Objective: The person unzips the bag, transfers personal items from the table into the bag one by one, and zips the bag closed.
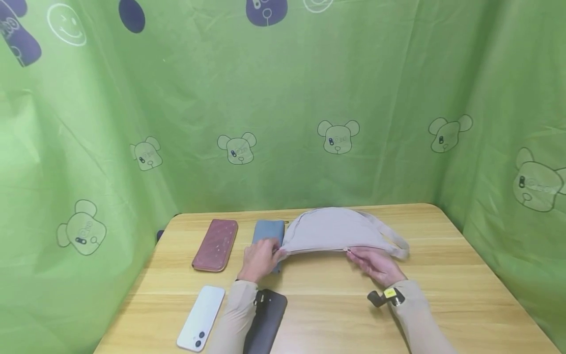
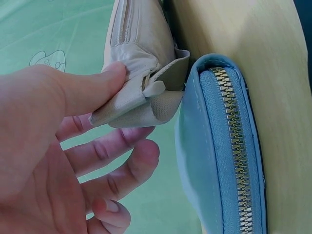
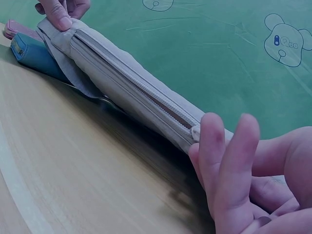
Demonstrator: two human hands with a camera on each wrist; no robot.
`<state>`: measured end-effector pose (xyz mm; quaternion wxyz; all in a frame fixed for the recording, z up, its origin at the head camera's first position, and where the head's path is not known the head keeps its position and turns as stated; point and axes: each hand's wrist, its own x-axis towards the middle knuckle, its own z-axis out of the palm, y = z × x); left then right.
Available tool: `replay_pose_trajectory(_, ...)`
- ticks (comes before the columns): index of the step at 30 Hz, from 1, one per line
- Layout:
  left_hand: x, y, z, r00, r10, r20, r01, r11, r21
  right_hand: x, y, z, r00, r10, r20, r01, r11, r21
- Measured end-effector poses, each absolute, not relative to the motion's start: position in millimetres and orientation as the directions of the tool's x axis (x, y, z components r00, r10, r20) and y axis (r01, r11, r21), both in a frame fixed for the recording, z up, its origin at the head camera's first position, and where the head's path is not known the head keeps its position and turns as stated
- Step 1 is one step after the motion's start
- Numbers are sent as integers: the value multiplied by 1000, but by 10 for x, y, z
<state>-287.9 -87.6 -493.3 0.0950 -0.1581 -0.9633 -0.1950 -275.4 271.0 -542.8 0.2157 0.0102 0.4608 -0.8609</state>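
A pale beige belt bag [image 1: 333, 228] lies toward the back of the table, its zipper facing the person. My left hand [image 1: 262, 258] pinches the strap end of the bag [image 2: 131, 105] between thumb and fingers, the other fingers loosely bent below. At the opposite side, my right hand [image 1: 376, 264] pinches the zipper pull [image 3: 195, 132]. In the right wrist view the zipper teeth [image 3: 146, 97] are parted along the stretch between the hands, leaving a narrow gap. A blue zip wallet [image 2: 224, 146] stands close beside the left hand and the bag's end.
Left of the blue wallet lies a maroon zip wallet [image 1: 215, 246]. Nearer the person are a white phone [image 1: 202, 317] and a black phone [image 1: 269, 319], the latter partly under the left forearm. A green curtain [image 1: 283, 98] surrounds the wooden table [image 1: 336, 300].
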Motion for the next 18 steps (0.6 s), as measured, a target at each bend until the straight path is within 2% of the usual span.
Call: replay_pose_trajectory(18,-2899,-894,-4958,-926,267,266,348,876,334,-2741,2813,-5418,-924,-309,-225,358,-492,-794)
